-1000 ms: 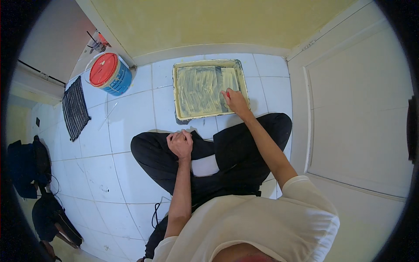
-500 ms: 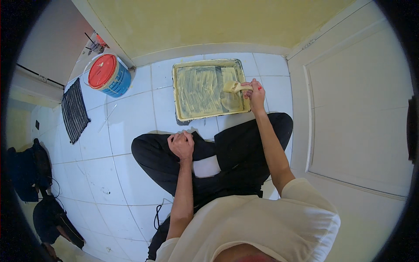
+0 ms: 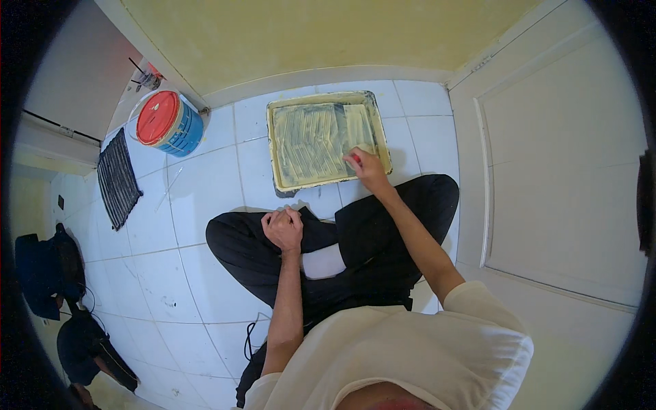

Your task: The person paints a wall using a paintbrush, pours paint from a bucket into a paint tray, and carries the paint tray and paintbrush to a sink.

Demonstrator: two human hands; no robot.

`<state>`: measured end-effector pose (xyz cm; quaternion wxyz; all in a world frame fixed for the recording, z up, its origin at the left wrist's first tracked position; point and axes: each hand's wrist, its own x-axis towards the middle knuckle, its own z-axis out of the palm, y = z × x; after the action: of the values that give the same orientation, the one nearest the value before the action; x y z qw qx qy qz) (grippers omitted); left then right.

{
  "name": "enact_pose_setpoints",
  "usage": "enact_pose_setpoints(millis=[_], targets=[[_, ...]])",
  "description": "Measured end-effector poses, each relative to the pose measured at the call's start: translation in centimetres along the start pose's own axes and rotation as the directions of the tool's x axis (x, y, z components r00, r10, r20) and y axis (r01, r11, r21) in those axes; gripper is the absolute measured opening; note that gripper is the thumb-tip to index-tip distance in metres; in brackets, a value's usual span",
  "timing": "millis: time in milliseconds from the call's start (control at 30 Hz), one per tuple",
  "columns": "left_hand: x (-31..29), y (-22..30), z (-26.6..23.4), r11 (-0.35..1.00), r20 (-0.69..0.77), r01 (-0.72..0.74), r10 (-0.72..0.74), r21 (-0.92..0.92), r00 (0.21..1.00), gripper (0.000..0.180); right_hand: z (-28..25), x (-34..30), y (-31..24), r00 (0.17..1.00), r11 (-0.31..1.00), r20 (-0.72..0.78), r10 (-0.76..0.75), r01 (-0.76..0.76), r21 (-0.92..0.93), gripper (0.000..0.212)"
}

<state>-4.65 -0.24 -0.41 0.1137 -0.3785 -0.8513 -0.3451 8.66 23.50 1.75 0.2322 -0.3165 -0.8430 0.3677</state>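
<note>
My right hand (image 3: 370, 172) is closed round a paintbrush (image 3: 367, 147) over the right part of a paint tray (image 3: 273, 154). Most of the brush is hidden behind the hand; only a pale bit shows beyond the knuckles. Cream-yellow paint coats the tray, with zigzag ridges on its floor and a smooth brushed strip at the right. My left hand (image 3: 283, 228) rests on my left leg, fingers curled in, and nothing shows in it.
A blue bucket with a red lid (image 3: 158, 117) stands left of the tray. Near it lie a dark striped mat (image 3: 119, 179) and a thin pale stick (image 3: 169, 188). Dark bags (image 3: 89, 348) sit at the far left. A yellow wall (image 3: 328, 34) rises behind, a white door (image 3: 560, 164) at right.
My right hand has moved left and toward me, from the tray's right rim to over its floor, turning so that it covers the brush. My left hand has stayed in place.
</note>
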Motion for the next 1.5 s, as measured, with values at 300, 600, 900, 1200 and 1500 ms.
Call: enact_pose_setpoints(millis=[300, 600, 900, 1200, 1500], targets=[[0.7, 0.4, 0.0, 0.999, -0.079, -0.052, 0.051, -0.013, 0.996, 0.033, -4.6, 3.1, -1.4, 0.879, 0.442, -0.031, 0.475, -0.208, 0.872, 0.034], [-0.4, 0.0, 0.0, 0.997, -0.049, -0.044, 0.048, 0.067, 0.998, 0.031, -3.5, -4.2, 4.3, 0.744, -0.477, 0.354, 0.567, -0.054, 0.877, 0.032], [0.0, 0.6, -0.8, 1.000, -0.019, -0.011, 0.012, 0.025, 1.000, 0.033, -2.7, -3.8, -0.2, 0.653, -0.542, 0.573, 0.496, -0.283, 0.791, 0.042], [0.1, 0.6, 0.4, 1.000, -0.057, -0.019, 0.020, 0.007, 0.998, 0.028, -3.6, -2.1, -0.4, 0.727, -0.469, 0.577, 0.373, -0.389, 0.793, 0.035], [-1.8, -1.7, -0.3, 0.985, -0.064, 0.019, -0.008, 0.173, 0.998, 0.028, -1.1, -4.8, 3.6, 0.736, 0.439, 0.322, 0.596, -0.634, 0.637, 0.022]])
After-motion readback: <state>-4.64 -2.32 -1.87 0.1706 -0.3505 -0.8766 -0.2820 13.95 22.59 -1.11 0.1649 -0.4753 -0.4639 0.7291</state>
